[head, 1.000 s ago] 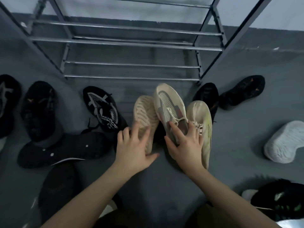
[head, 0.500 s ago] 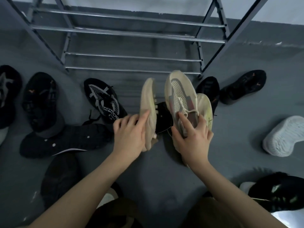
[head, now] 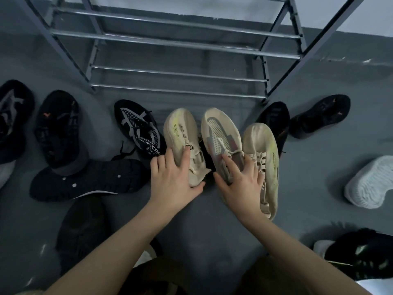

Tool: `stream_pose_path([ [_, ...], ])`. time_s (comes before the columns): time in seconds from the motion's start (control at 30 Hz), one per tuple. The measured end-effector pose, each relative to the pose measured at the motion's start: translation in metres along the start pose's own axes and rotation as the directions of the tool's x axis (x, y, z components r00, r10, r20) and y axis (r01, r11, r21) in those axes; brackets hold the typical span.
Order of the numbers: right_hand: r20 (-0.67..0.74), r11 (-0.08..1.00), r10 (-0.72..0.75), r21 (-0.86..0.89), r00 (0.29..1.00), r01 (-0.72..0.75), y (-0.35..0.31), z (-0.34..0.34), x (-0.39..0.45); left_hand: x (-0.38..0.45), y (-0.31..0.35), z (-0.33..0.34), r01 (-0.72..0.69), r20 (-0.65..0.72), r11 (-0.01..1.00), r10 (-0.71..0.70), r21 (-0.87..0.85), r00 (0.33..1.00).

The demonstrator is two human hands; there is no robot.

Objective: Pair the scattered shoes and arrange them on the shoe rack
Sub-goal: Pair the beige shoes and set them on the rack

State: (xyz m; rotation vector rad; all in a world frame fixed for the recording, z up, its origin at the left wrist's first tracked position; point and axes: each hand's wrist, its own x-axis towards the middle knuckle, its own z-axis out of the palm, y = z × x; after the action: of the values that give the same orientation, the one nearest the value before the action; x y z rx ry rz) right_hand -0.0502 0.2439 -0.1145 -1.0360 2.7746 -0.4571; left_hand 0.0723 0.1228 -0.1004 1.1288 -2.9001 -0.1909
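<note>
Three cream shoes lie side by side on the grey floor in front of the metal shoe rack (head: 176,73). My left hand (head: 173,179) grips the heel of the left cream shoe (head: 181,137), which sits upright with its yellow-green stripe showing. My right hand (head: 240,184) holds the middle cream mesh shoe (head: 220,137) by its laces and collar. A third cream shoe (head: 262,158) with a yellow-green stripe rests against my right hand, on its right side.
Black shoes are scattered left: a black-and-white patterned one (head: 138,128), one sole-up (head: 85,179), others (head: 57,128) farther left. Two black shoes (head: 319,116) lie right of the rack, a white shoe sole-up (head: 372,182) at the right edge, a black-green one (head: 361,258) below.
The left cream shoe was sole-up, then on edge; it now sits upright. The middle shoe, lifted half a second ago, has come back down beside it.
</note>
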Motion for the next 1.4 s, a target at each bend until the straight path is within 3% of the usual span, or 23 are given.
stream_pose_path([
  [0.27, 0.039, 1.000, -0.024, 0.017, 0.999, 0.023, 0.007, -0.013, -0.001, 0.000, -0.003, -0.002, 0.078, -0.148, 0.941, -0.133, -0.331, 0.980],
  [0.47, -0.110, 0.992, 0.047, 0.119, 0.993, -0.034, 0.040, -0.028, -0.019, -0.010, 0.001, -0.015, 0.066, -0.237, 0.916, -0.172, -0.397, 0.956],
  [0.63, -0.005, 0.989, 0.100, 0.107, 0.995, -0.099, 0.073, -0.029, -0.044, -0.012, 0.022, -0.026, -0.052, -0.313, 0.915, -0.083, -0.401, 0.946],
  [0.87, 0.133, 0.998, -0.054, 0.051, 0.990, 0.048, 0.094, -0.024, -0.056, -0.005, 0.063, -0.004, -0.061, -0.108, 0.901, 0.016, -0.430, 0.994],
  [0.97, 0.219, 0.992, -0.094, -0.058, 0.971, 0.109, 0.098, -0.016, -0.056, 0.002, 0.067, -0.003, -0.091, -0.087, 0.926, 0.064, -0.365, 0.994],
  [1.03, 0.202, 0.991, -0.080, -0.090, 0.976, 0.100, 0.099, -0.012, -0.054, 0.005, 0.072, -0.005, -0.096, -0.053, 0.949, 0.084, -0.300, 0.995],
  [1.13, 0.131, 0.991, -0.134, 0.034, 0.982, 0.131, 0.106, -0.006, -0.053, 0.007, 0.072, -0.005, -0.096, -0.033, 0.955, 0.091, -0.282, 0.995],
  [1.23, 0.059, 0.970, -0.170, 0.187, 0.984, 0.156, 0.115, -0.007, -0.057, 0.008, 0.067, -0.005, -0.127, -0.125, 0.918, 0.085, -0.377, 0.988],
  [1.4, 0.026, 0.951, -0.158, 0.271, 0.987, 0.145, 0.117, -0.016, -0.056, 0.006, 0.078, -0.013, -0.157, -0.254, 0.885, 0.045, -0.439, 0.966],
])
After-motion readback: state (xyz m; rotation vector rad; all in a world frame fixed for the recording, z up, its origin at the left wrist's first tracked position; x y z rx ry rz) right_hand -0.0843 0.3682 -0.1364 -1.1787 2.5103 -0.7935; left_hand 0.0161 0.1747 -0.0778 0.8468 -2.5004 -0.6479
